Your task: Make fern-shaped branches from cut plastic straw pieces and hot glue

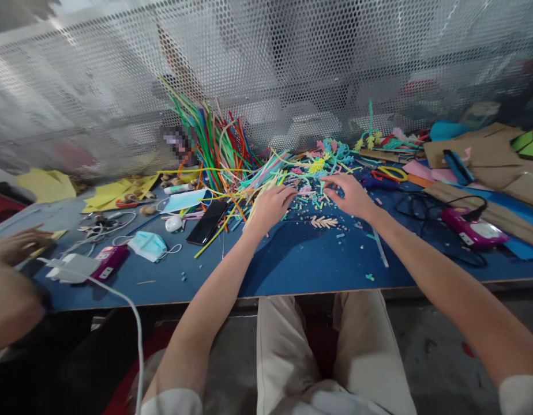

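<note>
My left hand (273,206) reaches over the near edge of a heap of thin coloured straws (266,178), palm down. Its fingers are bent loosely, with nothing I can make out in them. To its right, my right hand (351,196) hovers over scattered short straw cuttings (312,199), its thumb and forefinger curved and apart. Between the hands and nearer to me lies a pale, leaf-shaped sprig (323,222) on the blue tabletop (288,265). Behind them is a tangle of frilled pastel pieces (331,150).
Yellow-handled scissors (391,173) lie beyond my right hand. Left of my left arm are a black phone (206,223), a face mask (147,246) and a white charger (74,267). Another person's hand (22,243) rests at far left. Perforated metal mesh (258,75) stands behind.
</note>
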Tool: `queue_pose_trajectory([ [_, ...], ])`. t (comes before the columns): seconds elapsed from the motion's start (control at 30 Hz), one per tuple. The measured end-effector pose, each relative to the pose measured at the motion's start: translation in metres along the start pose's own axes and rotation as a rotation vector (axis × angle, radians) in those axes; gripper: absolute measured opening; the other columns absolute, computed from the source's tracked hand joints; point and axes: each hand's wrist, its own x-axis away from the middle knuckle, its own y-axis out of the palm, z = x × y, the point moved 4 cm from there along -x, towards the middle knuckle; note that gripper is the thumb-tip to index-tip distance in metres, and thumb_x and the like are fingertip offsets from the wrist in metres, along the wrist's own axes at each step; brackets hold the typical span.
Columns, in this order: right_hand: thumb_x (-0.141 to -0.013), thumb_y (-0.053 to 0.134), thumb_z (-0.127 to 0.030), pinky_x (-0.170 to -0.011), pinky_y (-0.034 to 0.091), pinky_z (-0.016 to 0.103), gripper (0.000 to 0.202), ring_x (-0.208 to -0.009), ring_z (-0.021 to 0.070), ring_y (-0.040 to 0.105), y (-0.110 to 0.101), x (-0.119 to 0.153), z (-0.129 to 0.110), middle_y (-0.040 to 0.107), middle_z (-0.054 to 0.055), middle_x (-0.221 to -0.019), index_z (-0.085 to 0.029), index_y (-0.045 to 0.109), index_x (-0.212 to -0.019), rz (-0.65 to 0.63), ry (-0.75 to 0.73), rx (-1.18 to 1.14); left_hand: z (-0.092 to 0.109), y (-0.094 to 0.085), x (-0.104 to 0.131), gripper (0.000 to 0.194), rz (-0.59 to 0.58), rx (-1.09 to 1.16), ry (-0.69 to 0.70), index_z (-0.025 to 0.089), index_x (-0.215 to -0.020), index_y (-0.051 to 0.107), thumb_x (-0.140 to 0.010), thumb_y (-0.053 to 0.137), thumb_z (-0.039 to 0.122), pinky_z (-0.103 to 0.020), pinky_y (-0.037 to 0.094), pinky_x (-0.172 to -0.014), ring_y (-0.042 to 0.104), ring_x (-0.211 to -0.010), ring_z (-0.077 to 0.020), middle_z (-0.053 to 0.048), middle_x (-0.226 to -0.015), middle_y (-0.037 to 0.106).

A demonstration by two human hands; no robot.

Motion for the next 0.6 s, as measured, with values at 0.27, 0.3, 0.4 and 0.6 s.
queue_pose_trajectory([
  [0.27, -0.115, 0.049, -0.055, -0.096, 0.053, 0.05, 0.045, -0.092, 0.029, 0.072, 0.01, -0.002, -0.025, 0.084, 0.01, -0.104, -0.026, 0.082, -0.125, -0.074, -0.088, -0.028, 0.012, -0.001, 0.002, 0.027, 0.025, 0.001, 0.077, 0.024, -0.121, 0.081, -0.116, 0.057, 0.036, -0.039, 0.059, -0.098, 0.078, -0.11, -0.0234, -0.009, -0.117, 0.083],
  [0.3, -0.115, 0.049, -0.055, -0.095, 0.053, 0.049, 0.045, -0.092, 0.0288, 0.072, 0.01, -0.002, -0.025, 0.084, 0.01, -0.103, -0.026, 0.083, -0.122, -0.081, -0.086, -0.027, 0.012, -0.001, 0.002, 0.026, 0.034, 0.002, 0.076, 0.024, -0.121, 0.081, -0.116, 0.057, 0.036, -0.039, 0.059, -0.099, 0.078, -0.11, -0.0234, -0.009, -0.118, 0.083],
  [0.4, -0.114, 0.049, -0.057, -0.093, 0.052, 0.047, 0.046, -0.09, 0.028, 0.071, 0.009, -0.002, -0.022, 0.084, 0.009, -0.099, -0.027, 0.084, -0.113, -0.073, -0.07, -0.019, 0.011, 0.0, 0.002, 0.026, 0.045, 0.015, 0.074, 0.024, -0.12, 0.081, -0.116, 0.058, 0.036, -0.038, 0.059, -0.098, 0.078, -0.11, -0.0231, -0.009, -0.118, 0.083],
  [0.6, -0.109, 0.052, -0.072, -0.083, 0.05, 0.042, 0.056, -0.081, 0.0264, 0.068, 0.01, 0.0, -0.009, 0.077, 0.007, -0.085, -0.026, 0.077, -0.092, -0.044, 0.06, 0.011, 0.014, -0.004, 0.0, 0.029, -0.003, 0.028, 0.009, 0.024, -0.121, 0.081, -0.116, 0.057, 0.038, -0.037, 0.058, -0.099, 0.078, -0.112, -0.0232, -0.008, -0.118, 0.084],
])
